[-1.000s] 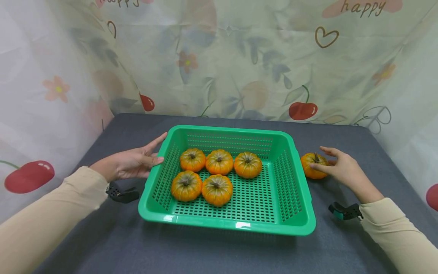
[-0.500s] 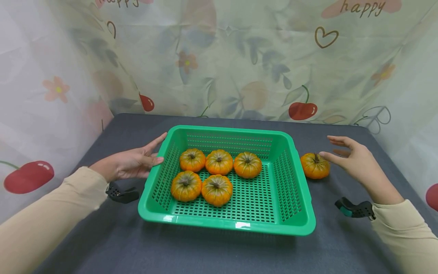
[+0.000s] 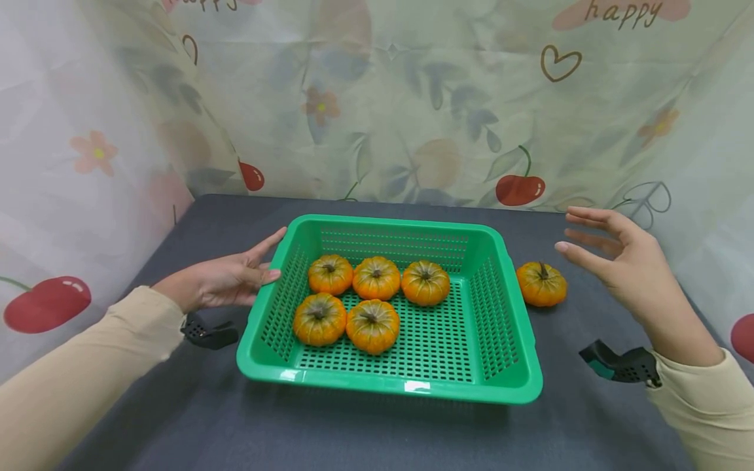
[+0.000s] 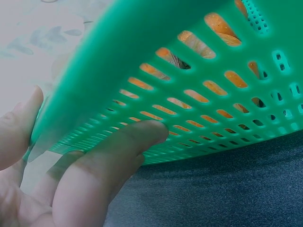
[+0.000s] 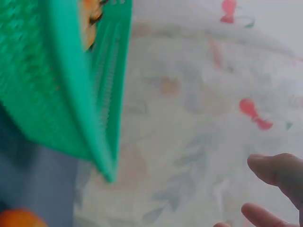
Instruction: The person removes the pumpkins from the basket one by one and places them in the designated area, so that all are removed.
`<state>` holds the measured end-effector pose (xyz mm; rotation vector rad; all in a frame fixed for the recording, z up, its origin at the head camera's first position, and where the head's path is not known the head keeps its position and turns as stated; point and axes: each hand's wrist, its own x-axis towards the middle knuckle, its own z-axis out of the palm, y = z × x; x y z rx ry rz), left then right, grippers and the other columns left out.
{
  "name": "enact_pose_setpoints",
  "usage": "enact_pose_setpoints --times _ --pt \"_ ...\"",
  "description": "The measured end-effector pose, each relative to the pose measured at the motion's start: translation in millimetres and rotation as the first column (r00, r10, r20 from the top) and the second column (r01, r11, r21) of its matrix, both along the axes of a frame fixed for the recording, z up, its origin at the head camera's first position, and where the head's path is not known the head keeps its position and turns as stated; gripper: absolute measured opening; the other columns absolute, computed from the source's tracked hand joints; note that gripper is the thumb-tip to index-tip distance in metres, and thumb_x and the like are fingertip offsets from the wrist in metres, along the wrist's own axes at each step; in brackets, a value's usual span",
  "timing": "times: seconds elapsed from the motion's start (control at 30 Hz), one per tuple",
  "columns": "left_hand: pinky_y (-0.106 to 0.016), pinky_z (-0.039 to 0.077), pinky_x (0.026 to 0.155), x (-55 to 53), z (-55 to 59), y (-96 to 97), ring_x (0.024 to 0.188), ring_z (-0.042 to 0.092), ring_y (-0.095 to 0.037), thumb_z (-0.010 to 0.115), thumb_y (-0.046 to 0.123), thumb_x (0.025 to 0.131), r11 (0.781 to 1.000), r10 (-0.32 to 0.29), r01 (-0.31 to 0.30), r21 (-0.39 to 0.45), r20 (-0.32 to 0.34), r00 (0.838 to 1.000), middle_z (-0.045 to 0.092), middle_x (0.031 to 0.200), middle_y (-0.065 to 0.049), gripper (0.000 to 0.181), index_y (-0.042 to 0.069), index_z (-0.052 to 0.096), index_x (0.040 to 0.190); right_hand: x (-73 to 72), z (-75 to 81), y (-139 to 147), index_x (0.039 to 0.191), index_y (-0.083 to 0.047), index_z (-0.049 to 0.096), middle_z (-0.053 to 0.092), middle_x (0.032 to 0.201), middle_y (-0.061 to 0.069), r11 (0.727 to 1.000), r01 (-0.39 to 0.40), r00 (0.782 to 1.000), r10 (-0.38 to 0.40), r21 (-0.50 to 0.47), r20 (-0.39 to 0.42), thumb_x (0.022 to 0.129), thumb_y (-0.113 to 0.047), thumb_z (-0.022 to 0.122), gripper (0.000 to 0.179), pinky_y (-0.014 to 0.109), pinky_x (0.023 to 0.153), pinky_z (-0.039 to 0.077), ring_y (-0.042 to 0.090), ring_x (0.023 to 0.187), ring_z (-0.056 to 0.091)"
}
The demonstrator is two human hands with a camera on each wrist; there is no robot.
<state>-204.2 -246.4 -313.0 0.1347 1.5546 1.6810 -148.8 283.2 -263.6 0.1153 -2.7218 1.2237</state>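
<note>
In the head view my left hand (image 3: pixel 226 278) holds the left side of a green perforated plastic basket (image 3: pixel 389 391). Up close in the left wrist view, some fingers (image 4: pixel 106 163) lie against the slotted outer wall below the rim. Several small orange pumpkins, such as one (image 3: pixel 373 327) near the middle, sit in the basket's left and centre. One more pumpkin (image 3: pixel 542 284) stands on the table just outside the right wall. My right hand (image 3: pixel 639 265) hovers up and right of it, fingers spread and holding nothing; the right wrist view catches only its fingertips.
A dark grey cloth (image 3: pixel 365 435) covers the table under the basket. Pale printed curtains (image 3: pixel 412 111) close off the back and both sides. Black straps with devices (image 3: pixel 621 363) hang below the wrists.
My right hand has let go of the loose pumpkin and moved up and right, its fingers spreading. That pumpkin stays beside the basket. The left hand and basket keep their place.
</note>
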Motion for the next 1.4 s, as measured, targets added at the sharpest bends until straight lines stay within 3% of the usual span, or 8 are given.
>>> enact_pose_setpoints --times 0.2,0.4,0.73,1.0,1.27,1.4 --pt "-0.050 0.052 0.095 0.0 0.1 0.0 0.118 0.059 -0.030 0.049 0.007 0.101 1.000 0.001 -0.001 0.004 0.003 1.000 -0.013 0.162 -0.011 0.091 0.058 -0.013 0.146 9.4 12.8 -19.7 0.140 -0.020 0.049 0.051 0.136 -0.007 0.990 -0.095 0.988 0.080 -0.107 -0.129 0.091 -0.011 0.067 0.053 0.003 0.080 0.047 -0.011 0.109 0.056" --pt "-0.050 0.052 0.095 -0.3 0.0 -0.5 0.120 0.058 -0.030 0.048 0.007 0.101 1.000 -0.002 0.002 0.005 0.001 1.000 -0.014 0.162 -0.011 0.091 0.058 -0.012 0.146 15.0 21.8 -42.2 0.140 -0.018 0.050 0.051 0.136 -0.009 0.971 -0.201 0.967 0.176 -0.128 -0.182 0.090 -0.003 0.067 0.055 0.007 0.081 0.050 -0.005 0.113 0.057" --pt "-0.050 0.052 0.095 -1.0 -0.1 0.0 0.119 0.059 -0.030 0.048 0.007 0.101 1.000 0.004 -0.004 0.006 0.005 1.000 -0.013 0.162 -0.011 0.091 0.057 -0.013 0.146 14.1 23.3 -80.6 0.140 -0.018 0.049 0.051 0.140 -0.005 0.924 -0.354 0.935 0.344 -0.148 -0.088 0.092 -0.013 0.068 0.052 0.015 0.084 0.054 0.001 0.119 0.055" --pt "-0.049 0.053 0.094 0.0 0.7 0.0 0.117 0.060 -0.029 0.049 0.007 0.101 1.000 0.002 -0.002 0.001 0.002 1.000 -0.013 0.162 -0.012 0.092 0.057 -0.014 0.146 4.1 19.0 -109.3 0.139 -0.015 0.049 0.047 0.145 0.000 0.850 -0.480 0.873 0.488 -0.218 -0.022 0.091 -0.014 0.069 0.052 0.025 0.093 0.054 0.019 0.128 0.052" --pt "-0.051 0.052 0.094 0.7 1.6 0.6 0.119 0.059 -0.032 0.048 0.007 0.101 1.000 0.003 -0.003 0.004 -0.004 1.000 -0.013 0.162 -0.013 0.091 0.056 -0.013 0.146 -8.3 7.2 -131.6 0.137 -0.015 0.050 0.048 0.144 0.001 0.799 -0.541 0.813 0.576 -0.262 0.080 0.088 -0.017 0.073 0.055 0.038 0.100 0.051 0.025 0.130 0.050" --pt "-0.051 0.051 0.094 0.7 2.1 0.6 0.120 0.058 -0.033 0.049 0.007 0.101 1.000 -0.003 0.003 0.002 -0.010 1.000 -0.013 0.162 -0.014 0.091 0.056 -0.014 0.146 -13.1 1.3 -142.0 0.137 -0.018 0.051 0.048 0.143 0.002 0.787 -0.561 0.785 0.604 -0.257 0.134 0.086 -0.019 0.075 0.057 0.041 0.100 0.051 0.026 0.130 0.050"
